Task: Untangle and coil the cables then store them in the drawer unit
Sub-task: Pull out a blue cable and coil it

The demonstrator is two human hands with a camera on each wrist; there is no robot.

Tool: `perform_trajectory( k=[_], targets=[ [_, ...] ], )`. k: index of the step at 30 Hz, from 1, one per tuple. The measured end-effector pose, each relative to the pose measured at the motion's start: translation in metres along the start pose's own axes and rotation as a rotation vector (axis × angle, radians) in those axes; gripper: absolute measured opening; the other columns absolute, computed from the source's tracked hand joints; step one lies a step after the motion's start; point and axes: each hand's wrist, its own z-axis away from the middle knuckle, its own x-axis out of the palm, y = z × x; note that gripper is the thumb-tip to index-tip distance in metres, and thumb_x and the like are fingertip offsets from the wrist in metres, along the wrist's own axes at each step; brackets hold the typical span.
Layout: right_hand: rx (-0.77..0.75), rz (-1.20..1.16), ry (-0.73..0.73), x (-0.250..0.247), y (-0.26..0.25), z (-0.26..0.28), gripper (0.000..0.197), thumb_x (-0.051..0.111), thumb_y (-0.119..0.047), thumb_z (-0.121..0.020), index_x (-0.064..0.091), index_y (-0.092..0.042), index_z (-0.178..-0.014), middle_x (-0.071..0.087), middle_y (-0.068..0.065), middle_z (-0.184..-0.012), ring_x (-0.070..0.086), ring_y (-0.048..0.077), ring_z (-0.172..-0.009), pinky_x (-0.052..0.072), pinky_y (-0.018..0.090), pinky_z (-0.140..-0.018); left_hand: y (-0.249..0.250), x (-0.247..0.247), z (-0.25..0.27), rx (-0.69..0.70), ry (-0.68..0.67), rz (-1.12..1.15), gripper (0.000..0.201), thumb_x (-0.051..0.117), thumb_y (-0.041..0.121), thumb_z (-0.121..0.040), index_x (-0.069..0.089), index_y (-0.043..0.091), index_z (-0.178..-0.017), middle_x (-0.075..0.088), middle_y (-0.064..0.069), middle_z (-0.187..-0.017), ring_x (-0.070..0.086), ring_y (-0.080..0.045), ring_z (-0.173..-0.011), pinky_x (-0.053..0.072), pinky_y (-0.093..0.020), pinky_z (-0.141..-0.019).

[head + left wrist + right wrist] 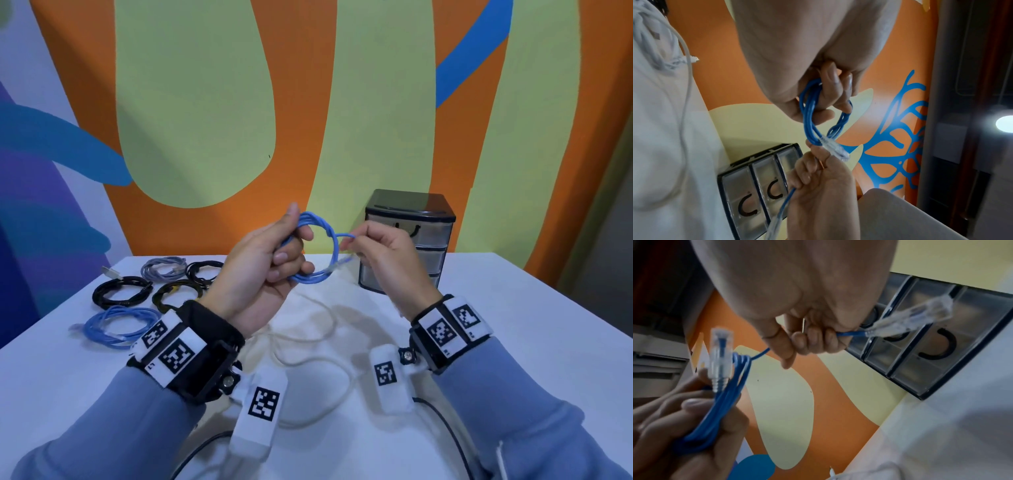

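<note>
Bright blue cable coil [317,246] with clear, colourless plugs [720,352]. White desk [513,325]. Drawer unit [409,240] black in frame and top, with translucent grey drawers and dark curved handles. On the desk: a light blue coil [114,323], three black coils [121,290], one of them marked with yellow [174,291], a grey coil [164,266], a white loose cable [308,342]. Wall [308,102] painted orange with pale green shapes and blue and purple bands. Grey-blue sleeves [513,411]; black wristbands with black-and-white square-patterned tags [176,354].

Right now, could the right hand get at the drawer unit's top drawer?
Probably not yet: the right hand is close in front of the drawer unit, but it pinches the blue cable end.
</note>
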Motion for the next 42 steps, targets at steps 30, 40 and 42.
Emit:
perform_trajectory(
  k=[30, 40, 42],
  targets=[
    [0.192, -0.767, -0.401, 0.013, 0.0, 0.013, 0.02, 0.054, -0.009, -0.101, 0.063, 0.005, -0.111, 0.075, 0.006, -0.106, 0.069, 0.018, -0.104, 0.053, 0.048, -0.108, -0.004, -0.008, -0.004, 0.125, 0.082, -0.428, 0.039, 0.081, 0.028, -0.09, 0.069, 0.018, -0.126, 0.063, -0.013, -0.101, 0.066, -0.023, -0.087, 0.054, -0.04, -0.085],
    [0.161, -0.732, -0.328, 0.006, 0.001, 0.008, 0.023, 0.062, -0.01, -0.097, 0.064, 0.008, -0.11, 0.069, 0.013, -0.107, 0.056, 0.038, -0.115, 0.054, 0.043, -0.102, -0.008, -0.012, -0.001, -0.049, -0.091, -0.259, 0.054, 0.075, 0.001, -0.095, 0.057, 0.017, -0.144, 0.074, -0.012, -0.105, 0.067, -0.02, -0.081, 0.054, -0.027, -0.066],
    [0.167, -0.72, -0.329, 0.006, 0.002, 0.008, 0.018, 0.064, -0.009, -0.096, 0.067, 0.007, -0.104, 0.071, 0.011, -0.104, 0.053, 0.042, -0.115, 0.047, 0.053, -0.11, -0.009, -0.014, -0.002, -0.05, -0.112, -0.267, 0.06, 0.073, -0.008, -0.092, 0.057, 0.019, -0.143, 0.067, -0.015, -0.104, 0.062, -0.021, -0.079, 0.053, -0.027, -0.067]
  ],
)
